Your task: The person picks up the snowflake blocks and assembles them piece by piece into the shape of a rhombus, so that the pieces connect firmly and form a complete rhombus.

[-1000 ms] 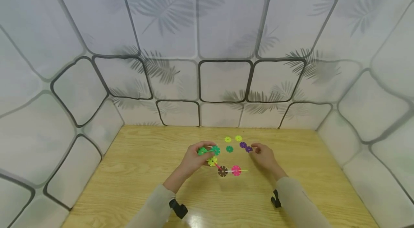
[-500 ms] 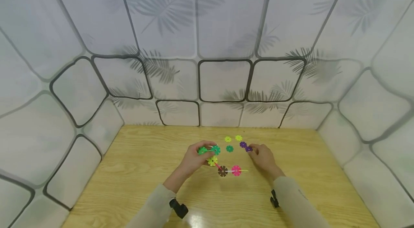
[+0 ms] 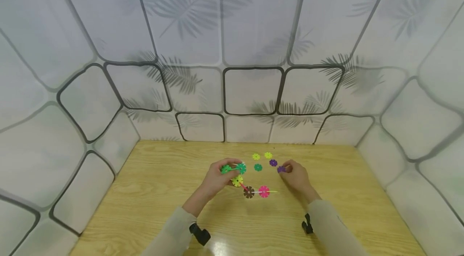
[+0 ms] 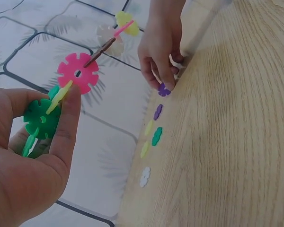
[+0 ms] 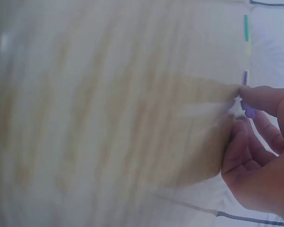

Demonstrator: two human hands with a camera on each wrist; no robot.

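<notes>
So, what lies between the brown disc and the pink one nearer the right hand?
A white disc links the brown disc to that pink disc: edge-on in the head view, face showing in the left wrist view.

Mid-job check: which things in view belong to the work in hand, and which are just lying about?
In the work:
- linked disc chain, held by the left grip
- purple disc, pinched by the right grip

Loose on the table, possibly spare pieces:
- second purple disc
- teal disc
- two yellow discs
- white disc
</notes>
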